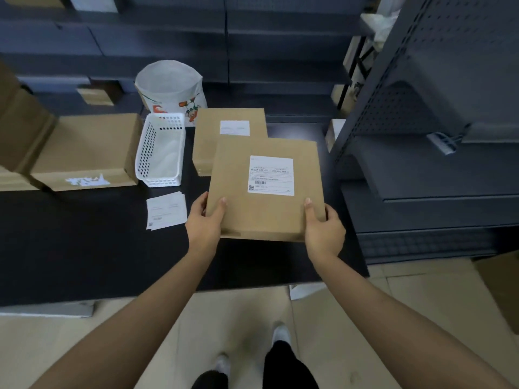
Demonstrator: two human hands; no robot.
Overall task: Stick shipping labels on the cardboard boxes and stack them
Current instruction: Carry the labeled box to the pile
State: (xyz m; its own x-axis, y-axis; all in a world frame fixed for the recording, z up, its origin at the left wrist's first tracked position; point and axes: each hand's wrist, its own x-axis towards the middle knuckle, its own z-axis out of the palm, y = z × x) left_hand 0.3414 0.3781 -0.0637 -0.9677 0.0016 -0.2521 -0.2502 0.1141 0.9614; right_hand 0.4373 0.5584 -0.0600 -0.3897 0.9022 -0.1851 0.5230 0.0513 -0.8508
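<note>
I hold a flat brown cardboard box (261, 211) above the black table (84, 248), its white shipping label (271, 175) facing up. My left hand (205, 223) grips its near left corner, thumb on top. My right hand (323, 228) grips the near right corner the same way. Behind it, partly covered, lies a second labelled box (213, 136) on what looks like a low stack. A small pile of loose labels (166, 210) lies on the table to the left.
A white perforated basket (160, 153) stands left of the stack, with a white printed bag (171, 88) behind it. Larger cardboard boxes (84, 150) sit at the far left. Dark metal shelving (421, 164) rises close on the right.
</note>
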